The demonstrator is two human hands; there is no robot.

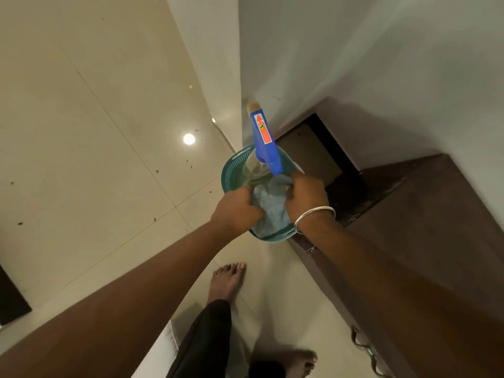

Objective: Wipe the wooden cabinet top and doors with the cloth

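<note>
Both hands [272,205] grip cloth [270,211] in basket [231,167]

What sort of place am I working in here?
Probably a home hallway or room corner: glossy tiled floor, plain white wall, dark wooden cabinet with metal handles, and bare feet.

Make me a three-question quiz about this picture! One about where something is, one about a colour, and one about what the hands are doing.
1. Where is the cloth?
A. In the basket
B. On the floor
C. On the cabinet top

2. What colour is the spray bottle's head?
A. Red
B. Blue
C. Yellow

3. What are the hands doing?
A. Both hang empty
B. One opens a cabinet door
C. Both grip the cloth

Answers:
1 A, the cloth lies bunched inside the green basket.
2 B, the trigger head is blue with a red sticker.
3 C, the left hand and right hand close on the cloth from either side.
</note>
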